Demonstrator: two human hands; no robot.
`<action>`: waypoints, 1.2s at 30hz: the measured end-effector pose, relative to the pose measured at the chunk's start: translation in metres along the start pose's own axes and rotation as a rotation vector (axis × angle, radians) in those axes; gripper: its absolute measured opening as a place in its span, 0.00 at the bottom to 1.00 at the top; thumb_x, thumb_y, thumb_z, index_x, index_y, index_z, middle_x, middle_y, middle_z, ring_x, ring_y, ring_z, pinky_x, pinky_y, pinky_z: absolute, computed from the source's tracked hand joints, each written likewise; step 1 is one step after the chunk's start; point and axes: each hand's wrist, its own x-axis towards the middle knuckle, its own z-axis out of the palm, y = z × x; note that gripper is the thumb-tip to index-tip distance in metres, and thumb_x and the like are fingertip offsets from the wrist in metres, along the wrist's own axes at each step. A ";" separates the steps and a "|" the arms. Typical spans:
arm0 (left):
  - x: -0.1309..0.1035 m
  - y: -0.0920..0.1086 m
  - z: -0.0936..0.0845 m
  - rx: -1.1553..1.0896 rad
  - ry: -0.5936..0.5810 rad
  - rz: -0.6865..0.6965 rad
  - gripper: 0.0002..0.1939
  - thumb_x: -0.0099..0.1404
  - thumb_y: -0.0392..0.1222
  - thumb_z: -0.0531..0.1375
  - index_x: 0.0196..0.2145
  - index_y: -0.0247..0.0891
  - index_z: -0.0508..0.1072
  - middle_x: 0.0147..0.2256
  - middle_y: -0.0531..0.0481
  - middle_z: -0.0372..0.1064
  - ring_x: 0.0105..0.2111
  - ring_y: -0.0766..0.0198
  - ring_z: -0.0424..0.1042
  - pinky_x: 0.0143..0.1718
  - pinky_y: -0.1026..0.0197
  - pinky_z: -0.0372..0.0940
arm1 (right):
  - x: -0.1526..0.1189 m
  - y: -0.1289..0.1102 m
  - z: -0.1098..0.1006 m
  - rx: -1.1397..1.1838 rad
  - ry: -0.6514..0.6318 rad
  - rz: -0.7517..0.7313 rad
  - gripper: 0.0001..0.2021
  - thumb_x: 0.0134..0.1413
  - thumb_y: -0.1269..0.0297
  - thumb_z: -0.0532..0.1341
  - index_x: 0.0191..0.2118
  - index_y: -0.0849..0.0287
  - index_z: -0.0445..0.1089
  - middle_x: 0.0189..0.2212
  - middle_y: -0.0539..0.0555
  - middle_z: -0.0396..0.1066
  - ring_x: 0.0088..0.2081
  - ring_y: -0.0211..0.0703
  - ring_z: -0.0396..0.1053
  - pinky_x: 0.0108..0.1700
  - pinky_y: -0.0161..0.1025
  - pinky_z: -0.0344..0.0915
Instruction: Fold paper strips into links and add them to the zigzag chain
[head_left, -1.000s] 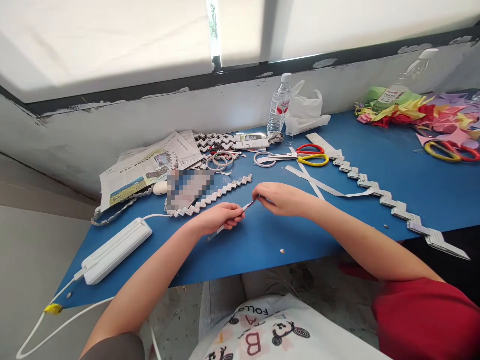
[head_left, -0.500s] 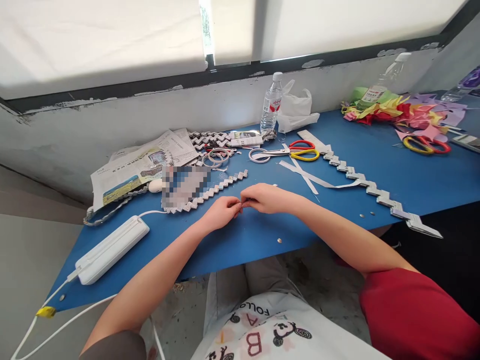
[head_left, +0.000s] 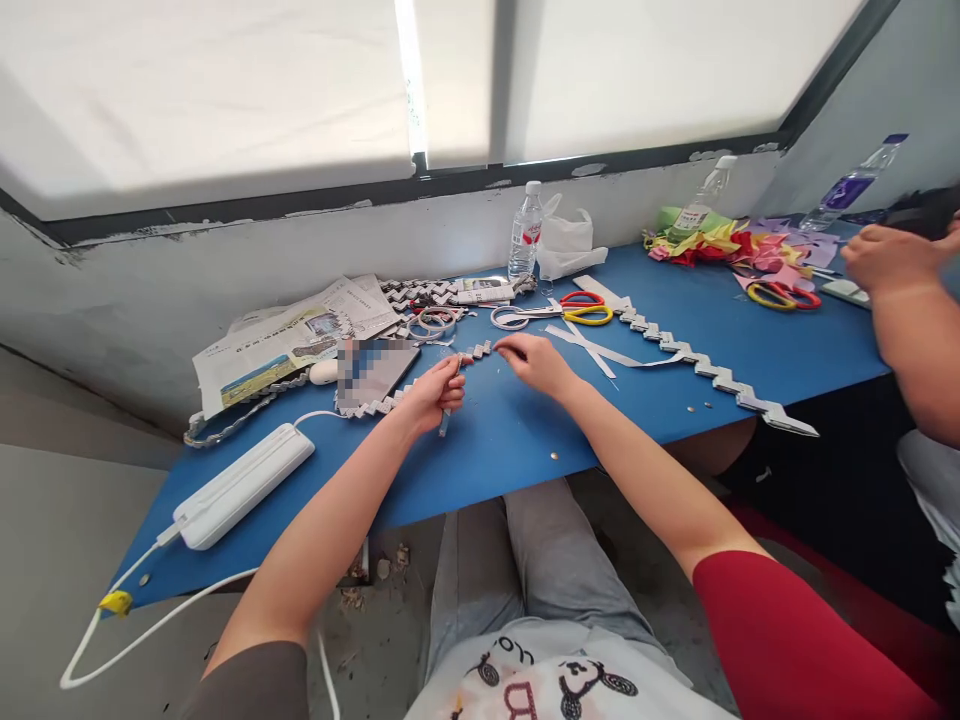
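My left hand is closed round a small thin strip that sticks out below its fingers, over the blue table. To the right, my right hand has its fingertips pinched together; whatever is between them is too small to make out. A folded paper zigzag chain shows between and behind the hands and continues left past my left hand. Cut paper strips lie behind my right hand, next to scissors with red and yellow handles.
A longer zigzag chain lies at the right. Behind are newspapers, a water bottle and a plastic bag. A white power strip sits at the left. Another person's hand is at the far right.
My hands have moved apart, the right one going up and right. A thin strip now shows in my left hand. The view has shifted, and another person's arm has appeared at the right.
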 end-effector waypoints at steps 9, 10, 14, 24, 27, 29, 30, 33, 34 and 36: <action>-0.003 -0.003 0.000 0.104 -0.089 0.135 0.15 0.66 0.43 0.55 0.33 0.30 0.77 0.24 0.51 0.56 0.21 0.71 0.54 0.22 0.66 0.54 | -0.006 0.005 0.013 -0.022 -0.151 -0.110 0.11 0.51 0.72 0.58 0.36 0.60 0.77 0.40 0.61 0.74 0.46 0.52 0.68 0.52 0.50 0.61; -0.003 -0.004 0.000 0.176 -0.083 0.188 0.14 0.64 0.45 0.57 0.32 0.31 0.77 0.24 0.51 0.58 0.22 0.71 0.56 0.24 0.66 0.55 | -0.005 0.004 0.012 -0.012 -0.129 -0.115 0.11 0.51 0.71 0.58 0.38 0.60 0.77 0.43 0.61 0.74 0.48 0.53 0.68 0.54 0.51 0.61; -0.004 -0.009 0.001 0.359 -0.026 0.304 0.14 0.55 0.49 0.67 0.29 0.33 0.77 0.25 0.51 0.65 0.27 0.69 0.62 0.32 0.64 0.61 | -0.005 -0.005 0.013 0.285 -0.055 -0.091 0.13 0.57 0.62 0.57 0.43 0.60 0.75 0.41 0.58 0.74 0.44 0.47 0.71 0.48 0.45 0.67; -0.004 -0.006 0.003 0.515 -0.032 0.323 0.16 0.56 0.52 0.65 0.25 0.34 0.77 0.25 0.50 0.70 0.25 0.70 0.63 0.31 0.64 0.60 | -0.003 -0.016 0.019 0.774 -0.004 0.038 0.16 0.46 0.49 0.67 0.31 0.59 0.76 0.33 0.55 0.73 0.33 0.40 0.68 0.34 0.39 0.66; -0.004 -0.006 0.003 0.491 -0.050 0.280 0.18 0.54 0.53 0.67 0.28 0.33 0.78 0.28 0.47 0.73 0.28 0.67 0.68 0.35 0.61 0.64 | -0.003 -0.018 0.016 0.779 0.001 0.091 0.16 0.45 0.50 0.67 0.30 0.60 0.75 0.32 0.54 0.73 0.34 0.42 0.69 0.34 0.39 0.66; -0.003 -0.007 0.001 0.418 -0.032 0.228 0.20 0.51 0.54 0.69 0.31 0.32 0.79 0.30 0.45 0.74 0.30 0.65 0.71 0.38 0.58 0.66 | -0.004 -0.020 0.015 0.815 0.011 0.130 0.16 0.45 0.50 0.66 0.30 0.60 0.73 0.30 0.53 0.73 0.32 0.41 0.69 0.33 0.38 0.66; -0.003 -0.008 0.000 0.374 -0.017 0.200 0.21 0.49 0.53 0.70 0.33 0.32 0.79 0.30 0.45 0.75 0.30 0.64 0.72 0.39 0.58 0.66 | -0.005 -0.021 0.015 0.829 0.011 0.144 0.16 0.45 0.50 0.66 0.29 0.60 0.72 0.28 0.52 0.73 0.30 0.39 0.68 0.32 0.38 0.65; -0.001 -0.010 -0.005 0.290 0.010 0.134 0.23 0.44 0.51 0.73 0.33 0.31 0.80 0.29 0.45 0.75 0.31 0.65 0.73 0.41 0.58 0.67 | -0.006 -0.022 0.014 0.822 -0.041 0.162 0.16 0.45 0.51 0.67 0.29 0.60 0.71 0.22 0.49 0.70 0.23 0.35 0.63 0.26 0.35 0.62; 0.000 -0.011 -0.006 0.283 0.008 0.120 0.23 0.43 0.51 0.74 0.33 0.31 0.81 0.29 0.46 0.75 0.31 0.65 0.73 0.42 0.58 0.67 | -0.006 -0.022 0.013 0.816 -0.077 0.161 0.16 0.45 0.51 0.68 0.29 0.61 0.70 0.20 0.48 0.68 0.21 0.34 0.62 0.24 0.35 0.61; 0.001 -0.013 -0.008 0.291 0.005 0.106 0.23 0.44 0.51 0.74 0.33 0.31 0.81 0.29 0.45 0.76 0.30 0.66 0.73 0.42 0.58 0.68 | -0.004 -0.021 0.011 0.813 -0.146 0.158 0.17 0.45 0.50 0.68 0.29 0.61 0.69 0.17 0.47 0.66 0.19 0.33 0.62 0.22 0.34 0.60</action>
